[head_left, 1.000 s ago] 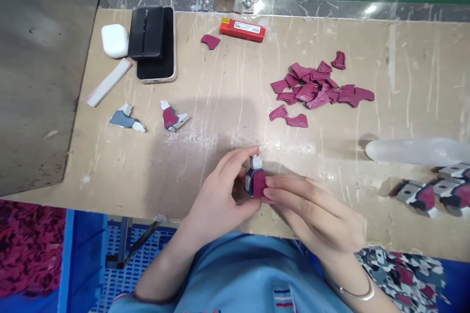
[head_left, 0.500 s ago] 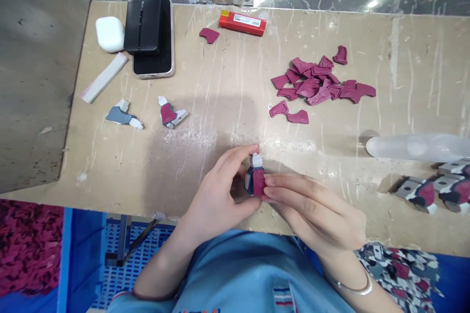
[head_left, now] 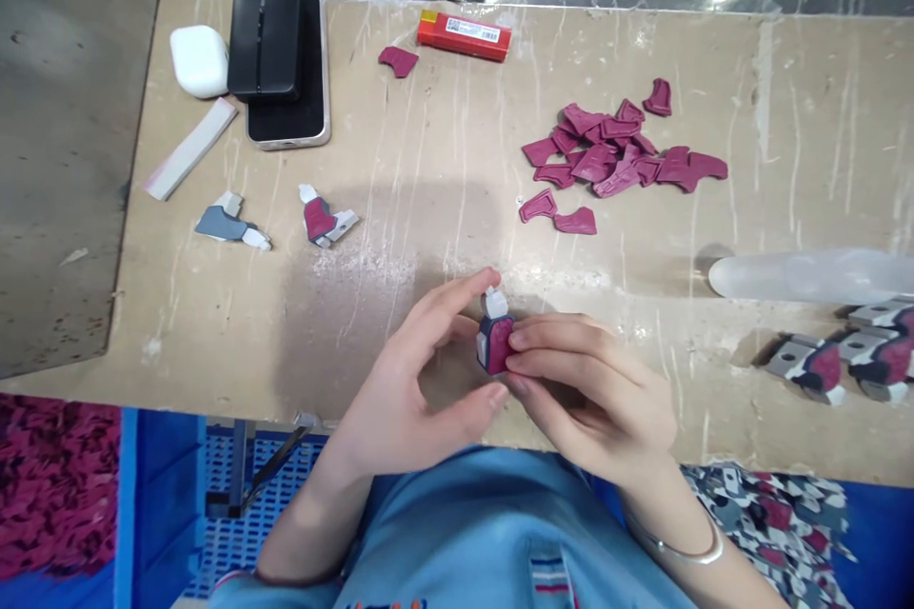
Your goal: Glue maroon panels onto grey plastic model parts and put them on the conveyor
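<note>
A small toy-like plastic part (head_left: pixel 494 343) with a white knob, dark blue-grey body and maroon panel stands tilted between my hands. My left hand (head_left: pixel 414 376) curves round its left side, the index fingertip at the white knob and the thumb just below the lower end. On the maroon panel's right edge, the fingers and thumb of my right hand (head_left: pixel 596 390) are closed. Two similar parts lie to the left: one with a maroon panel (head_left: pixel 319 220), one with a plain grey face (head_left: pixel 223 223). Loose maroon panels (head_left: pixel 600 152) are heaped beyond my right hand.
A translucent bottle (head_left: pixel 806 275) and several assembled parts (head_left: pixel 821 366) lie at right. Toward the back are a red box (head_left: pixel 464 35), a phone (head_left: pixel 314 67) under a black device (head_left: pixel 264 43), and a white case (head_left: pixel 200 62). A metal box (head_left: pixel 64 143) bounds the left; bins (head_left: pixel 161 495) stand below.
The part has turned, showing more of its maroon panel. My left thumb has come away from its lower end. My right fingers have shifted slightly left, and the whole view has moved a little.
</note>
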A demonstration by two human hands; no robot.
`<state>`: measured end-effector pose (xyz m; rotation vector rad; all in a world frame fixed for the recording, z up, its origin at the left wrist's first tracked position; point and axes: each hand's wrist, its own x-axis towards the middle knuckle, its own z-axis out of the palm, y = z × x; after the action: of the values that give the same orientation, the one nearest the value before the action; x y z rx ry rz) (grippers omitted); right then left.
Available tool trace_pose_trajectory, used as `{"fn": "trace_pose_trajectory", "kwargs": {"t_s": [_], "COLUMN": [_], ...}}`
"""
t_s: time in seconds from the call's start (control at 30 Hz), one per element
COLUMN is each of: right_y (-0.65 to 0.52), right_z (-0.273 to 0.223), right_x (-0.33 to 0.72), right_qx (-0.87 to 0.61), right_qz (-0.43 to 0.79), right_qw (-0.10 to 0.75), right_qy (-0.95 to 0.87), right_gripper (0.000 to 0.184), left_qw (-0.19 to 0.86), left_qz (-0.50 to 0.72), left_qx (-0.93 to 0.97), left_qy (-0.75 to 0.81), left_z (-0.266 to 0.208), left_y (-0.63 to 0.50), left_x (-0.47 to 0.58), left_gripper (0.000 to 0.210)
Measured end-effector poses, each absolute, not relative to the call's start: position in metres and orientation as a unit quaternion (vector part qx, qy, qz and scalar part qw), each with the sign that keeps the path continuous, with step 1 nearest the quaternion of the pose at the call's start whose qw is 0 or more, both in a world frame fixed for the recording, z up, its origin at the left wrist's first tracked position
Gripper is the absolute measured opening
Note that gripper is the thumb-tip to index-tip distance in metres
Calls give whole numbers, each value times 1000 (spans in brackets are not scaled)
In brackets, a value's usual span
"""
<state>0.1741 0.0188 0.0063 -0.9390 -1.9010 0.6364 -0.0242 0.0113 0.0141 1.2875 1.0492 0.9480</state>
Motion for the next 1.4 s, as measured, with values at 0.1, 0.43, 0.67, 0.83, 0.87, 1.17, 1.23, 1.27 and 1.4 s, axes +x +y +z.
{"fn": "trace_pose_trajectory", "kwargs": {"t_s": [0.1,0.43,0.67,0.83,0.87,1.17,1.23,1.27,1.4], "right_y": [16,6,9,11,11,12,9,8,7], "right_z": [4,-4,-3,8,10,12,9,8,6], "right_x": [173,169,170,170,170,165,161,160,162], "right_qx": [-377,-433,-419,-458,-466,-479,-460,-449,-437], "right_qz": [317,422,430,518,536,583,595,599,582], "right_qw": [475,511,496,458,446,489,519,529,535], "right_qy": [-729,-611,-628,-558,-545,-438,-406,-399,-429], "right_gripper": [28,41,40,42,40,11,10,10,12], "left_qw": [608,614,555,438,421,451,470,479,494], "left_qz": [447,489,470,450,439,474,479,476,467], "left_qx": [474,416,503,628,653,560,536,534,542], "left_qy": [453,460,467,459,451,509,512,509,494], "left_z": [14,11,5,13,16,14,13,14,19], "left_y": [13,12,8,7,6,4,7,8,12], "left_x": [-24,-17,-15,-12,-11,-6,-4,-3,-2], "left_gripper": [55,54,63,66,66,53,31,24,16]}}
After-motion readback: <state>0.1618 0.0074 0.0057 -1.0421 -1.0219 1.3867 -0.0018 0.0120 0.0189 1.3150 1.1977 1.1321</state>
